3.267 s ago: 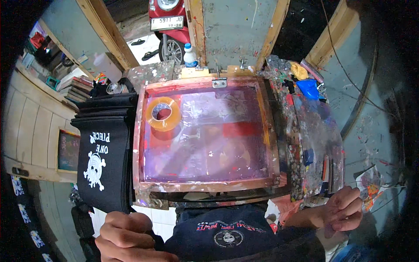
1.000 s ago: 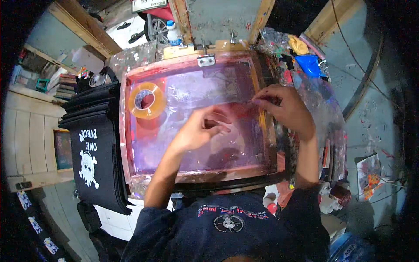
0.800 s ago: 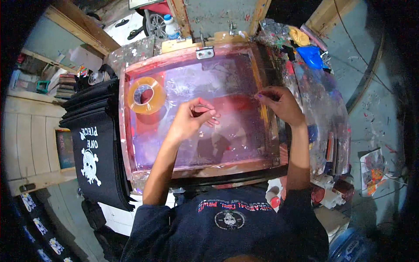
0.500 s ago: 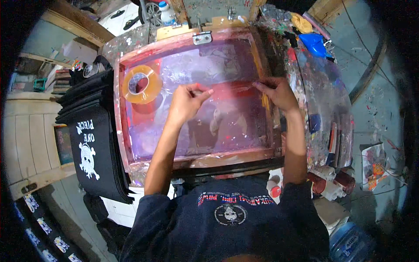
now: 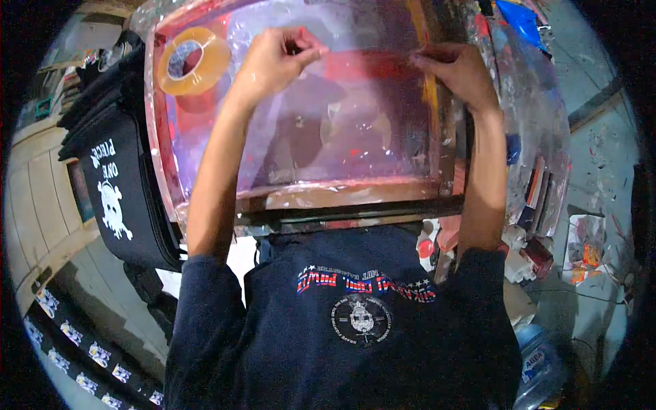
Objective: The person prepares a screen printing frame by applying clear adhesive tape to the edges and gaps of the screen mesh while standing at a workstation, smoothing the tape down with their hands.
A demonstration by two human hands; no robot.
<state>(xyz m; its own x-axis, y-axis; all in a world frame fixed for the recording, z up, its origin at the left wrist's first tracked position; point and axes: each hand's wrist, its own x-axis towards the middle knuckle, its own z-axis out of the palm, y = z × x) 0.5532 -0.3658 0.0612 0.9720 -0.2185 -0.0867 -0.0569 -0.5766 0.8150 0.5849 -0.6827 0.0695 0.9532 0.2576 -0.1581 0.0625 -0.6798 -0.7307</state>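
Observation:
A screen-printing frame [image 5: 342, 195] with purple and red stained mesh lies in front of me. Over its upper part, my left hand [image 5: 273, 61] is closed in a pinch of thumb and fingers. My right hand [image 5: 461, 72] pinches likewise, near the frame's right side. Between them a thin, see-through strip of clear tape [image 5: 369, 53] seems to stretch above a red band; its edges are hard to make out. A wide roll of clear tape [image 5: 215, 63] rests flat on the mesh at the upper left, apart from both hands.
A stack of black printed fabric [image 5: 130, 184] hangs beside the frame's left edge. More printed black pieces [image 5: 89, 352] lie at the lower left. On the right are a paint-stained surface [image 5: 533, 116], a blue packet [image 5: 521, 24] and a large water bottle [image 5: 536, 365].
My view has tilted down, so the frame and hands appear higher. My hands have moved slightly farther apart, both still pinching.

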